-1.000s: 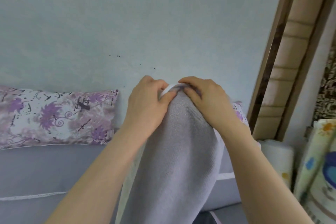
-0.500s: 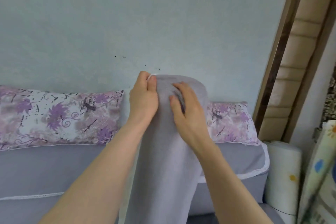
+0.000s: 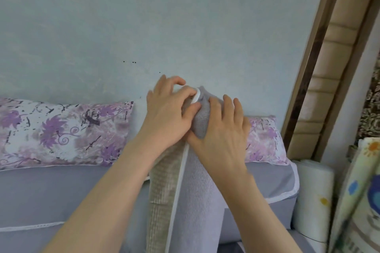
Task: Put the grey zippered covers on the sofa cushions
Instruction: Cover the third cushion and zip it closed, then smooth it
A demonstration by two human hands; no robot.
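Observation:
A tall sofa cushion (image 3: 162, 187) stands on end in front of me, its beige woven side showing on the left. The grey zippered cover (image 3: 197, 195) wraps its right side, with white piping running down the seam between them. My left hand (image 3: 168, 115) pinches the white-edged top corner of the cover. My right hand (image 3: 222, 135) grips the grey fabric just below that corner from the right. The cushion's lower end is out of view.
The grey sofa (image 3: 53, 195) lies behind, with a long purple floral pillow (image 3: 61, 131) on the left and another (image 3: 265, 139) behind my right hand. A white roll (image 3: 312, 197) and patterned mats (image 3: 357, 201) stand at the right, beside a wooden frame (image 3: 320, 47).
The cushion has turned, so its beige side and white piping now show. My left hand shifted onto the top corner, and my right hand moved down and right on the grey fabric.

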